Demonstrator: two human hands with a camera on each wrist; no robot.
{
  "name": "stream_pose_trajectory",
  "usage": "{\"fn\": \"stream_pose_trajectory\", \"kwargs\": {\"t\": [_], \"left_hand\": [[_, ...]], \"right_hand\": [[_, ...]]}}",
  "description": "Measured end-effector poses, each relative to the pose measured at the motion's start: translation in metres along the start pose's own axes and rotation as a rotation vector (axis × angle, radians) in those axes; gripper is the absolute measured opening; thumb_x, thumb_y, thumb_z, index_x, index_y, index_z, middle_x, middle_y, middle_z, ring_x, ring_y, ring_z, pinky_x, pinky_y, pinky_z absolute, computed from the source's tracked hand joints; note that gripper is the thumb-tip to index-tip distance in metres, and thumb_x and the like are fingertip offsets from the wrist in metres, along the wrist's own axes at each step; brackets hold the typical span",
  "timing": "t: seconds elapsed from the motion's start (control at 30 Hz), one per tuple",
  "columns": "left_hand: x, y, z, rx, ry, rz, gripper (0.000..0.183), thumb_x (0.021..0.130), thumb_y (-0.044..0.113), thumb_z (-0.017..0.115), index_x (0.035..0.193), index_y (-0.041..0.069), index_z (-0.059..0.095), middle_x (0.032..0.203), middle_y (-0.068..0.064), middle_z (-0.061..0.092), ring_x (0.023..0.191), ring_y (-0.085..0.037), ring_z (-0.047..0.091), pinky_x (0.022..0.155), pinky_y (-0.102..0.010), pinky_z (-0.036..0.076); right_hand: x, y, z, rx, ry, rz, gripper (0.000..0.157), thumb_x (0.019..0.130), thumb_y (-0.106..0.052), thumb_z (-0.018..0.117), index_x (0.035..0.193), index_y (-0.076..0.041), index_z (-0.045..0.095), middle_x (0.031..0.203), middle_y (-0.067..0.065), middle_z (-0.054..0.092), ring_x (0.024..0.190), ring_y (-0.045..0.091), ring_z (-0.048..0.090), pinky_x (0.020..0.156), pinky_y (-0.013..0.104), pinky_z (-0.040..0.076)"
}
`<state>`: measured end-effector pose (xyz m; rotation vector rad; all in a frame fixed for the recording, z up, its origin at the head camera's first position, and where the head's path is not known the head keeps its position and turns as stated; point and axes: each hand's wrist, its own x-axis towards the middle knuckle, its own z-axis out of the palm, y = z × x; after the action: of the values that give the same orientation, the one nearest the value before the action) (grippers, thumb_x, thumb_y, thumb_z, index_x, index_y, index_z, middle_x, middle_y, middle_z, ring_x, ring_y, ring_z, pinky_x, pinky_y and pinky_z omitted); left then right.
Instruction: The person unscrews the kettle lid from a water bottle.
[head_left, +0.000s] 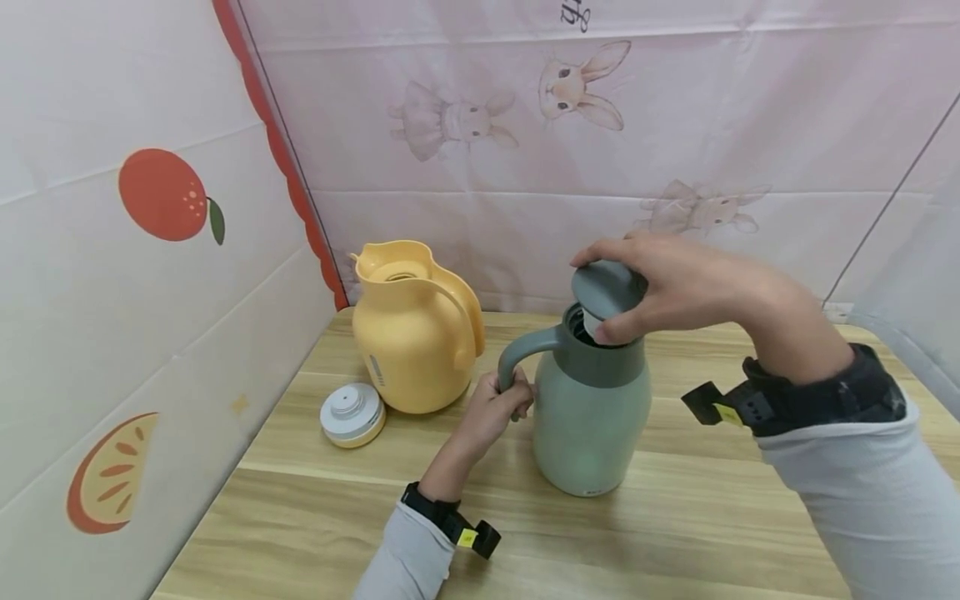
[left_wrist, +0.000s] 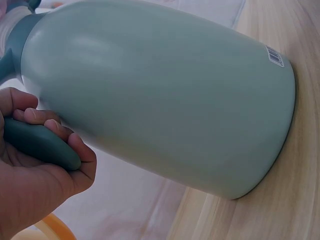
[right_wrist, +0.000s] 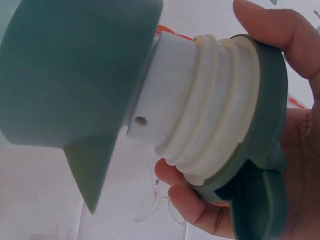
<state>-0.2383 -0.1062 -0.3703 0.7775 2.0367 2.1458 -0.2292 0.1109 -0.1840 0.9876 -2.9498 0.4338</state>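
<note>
A green thermos jug [head_left: 592, 417] stands upright on the wooden table. My left hand [head_left: 491, 408] grips the lower end of its dark green handle [head_left: 525, 346], with the fingers curled round it in the left wrist view. Over the jug's mouth, my right hand [head_left: 675, 283] holds the dark green lid [head_left: 609, 287] by its rim, tilted. In the right wrist view the lid's white threaded stopper [right_wrist: 200, 100] shows largely above the jug's collar [right_wrist: 80, 70], its lower end right at the opening. A pointed spout [right_wrist: 92, 170] juts from the collar.
Left of the green jug stands a yellow jug [head_left: 416, 342] with its top uncovered. A white and yellow lid [head_left: 352, 414] lies upside down on the table [head_left: 315, 517] beside it. Printed sheets hang behind [head_left: 465, 167] and at the left [head_left: 150, 333].
</note>
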Motion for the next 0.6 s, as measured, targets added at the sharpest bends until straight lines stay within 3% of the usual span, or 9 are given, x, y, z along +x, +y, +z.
{"fn": "stream_pose_trajectory", "kwargs": {"t": [0.37,0.6], "left_hand": [[0.0,0.0,0.001,0.008,0.002,0.022,0.022,0.087,-0.005,0.044,0.068,-0.014,0.04,0.058,-0.012,0.041,0.059,-0.022,0.039,0.062,-0.029,0.034],[0.006,-0.022,-0.004,-0.004,0.002,0.015,0.024,0.089,-0.004,0.044,0.067,-0.015,0.041,0.058,-0.013,0.042,0.059,-0.022,0.04,0.061,-0.029,0.035]], "right_hand": [[-0.012,0.005,-0.007,-0.006,0.04,0.02,0.067,0.073,-0.036,0.077,0.133,-0.026,0.048,0.108,0.011,0.049,0.088,0.026,0.047,0.064,0.038,0.04],[-0.021,0.011,-0.012,-0.045,0.064,0.049,0.066,0.071,-0.037,0.079,0.13,-0.029,0.05,0.112,0.011,0.048,0.088,0.027,0.048,0.064,0.038,0.039]]}}
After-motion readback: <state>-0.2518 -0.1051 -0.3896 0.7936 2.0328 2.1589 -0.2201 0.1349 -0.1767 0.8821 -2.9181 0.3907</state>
